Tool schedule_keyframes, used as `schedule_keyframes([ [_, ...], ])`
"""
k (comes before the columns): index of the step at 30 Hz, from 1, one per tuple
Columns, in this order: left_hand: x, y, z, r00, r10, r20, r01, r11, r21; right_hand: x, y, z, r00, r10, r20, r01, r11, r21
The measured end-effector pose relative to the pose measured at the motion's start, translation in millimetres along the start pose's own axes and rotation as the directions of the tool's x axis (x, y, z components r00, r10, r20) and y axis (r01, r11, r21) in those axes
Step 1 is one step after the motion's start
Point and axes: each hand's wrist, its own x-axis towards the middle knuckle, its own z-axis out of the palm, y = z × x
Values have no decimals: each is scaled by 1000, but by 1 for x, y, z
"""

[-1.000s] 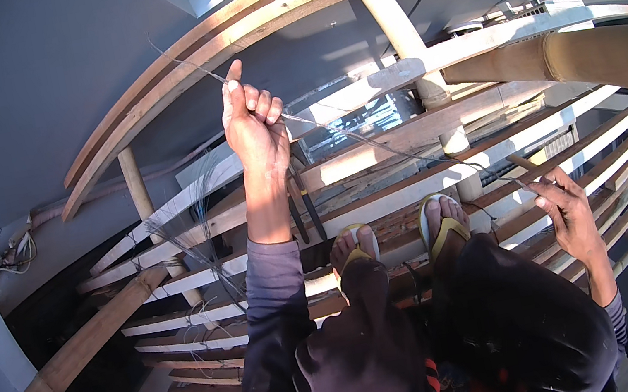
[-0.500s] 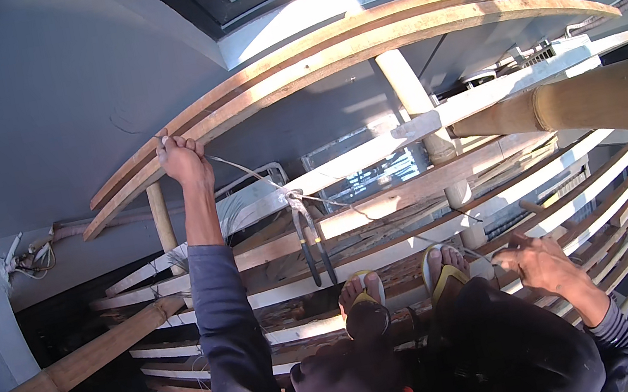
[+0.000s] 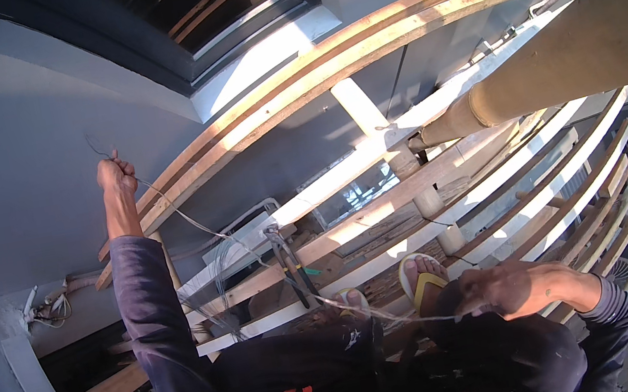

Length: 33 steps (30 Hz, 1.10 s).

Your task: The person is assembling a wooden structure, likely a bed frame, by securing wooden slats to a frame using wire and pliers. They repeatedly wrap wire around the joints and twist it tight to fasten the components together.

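A long, thin pale wire [image 3: 194, 221] runs slantwise from one of my hands to the other, with a loose end curling beyond the left. My left hand [image 3: 115, 175], arm stretched out toward the grey wall, is closed around it. Low on the right, above my knee, my right hand [image 3: 503, 291] pinches the wire's other part; its fingertips are partly hidden. Between the hands, a pair of pliers [image 3: 286, 264] with dark and yellow handles rests with its head up at a wooden slat [image 3: 353, 227]. The wire passes in front of the pliers.
My feet in yellow sandals [image 3: 426, 287] stand on spaced slats with gaps between. Two long wooden rails [image 3: 355, 50] cross ahead at the wall. A thick bamboo pole [image 3: 551, 66] juts in from the right. Thin loose wires [image 3: 227, 320] hang beside my left arm.
My left hand has moved left and outward past the rails, drawing the wire along. My right hand has come inward over my knee. The view has shifted, and my legs are bent lower.
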Motion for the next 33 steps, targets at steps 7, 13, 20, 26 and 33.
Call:
schedule_keyframes([
  [7, -12, -72, -54, 975, -216, 48, 219, 974, -62, -64, -3, -64, 353, -242, -904, -317, 878, -359],
  [13, -7, -110, -59, 991, -115, -65, 110, 991, -72, -1, 105, -20, 598, 686, -414, -798, 465, -382],
  [20, -2, -102, -134, 931, -74, -357, 82, 997, 6, -7, -38, -67, 907, -256, -335, 351, 898, 265],
  [26, -55, -133, -127, 979, -191, 72, 199, 971, -131, 9, 35, -60, 356, -164, -920, -604, 711, -360],
  [33, -61, -116, -145, 991, -49, 122, 62, 992, -108, 15, 59, 56, 756, 552, -352, -653, 671, -350],
])
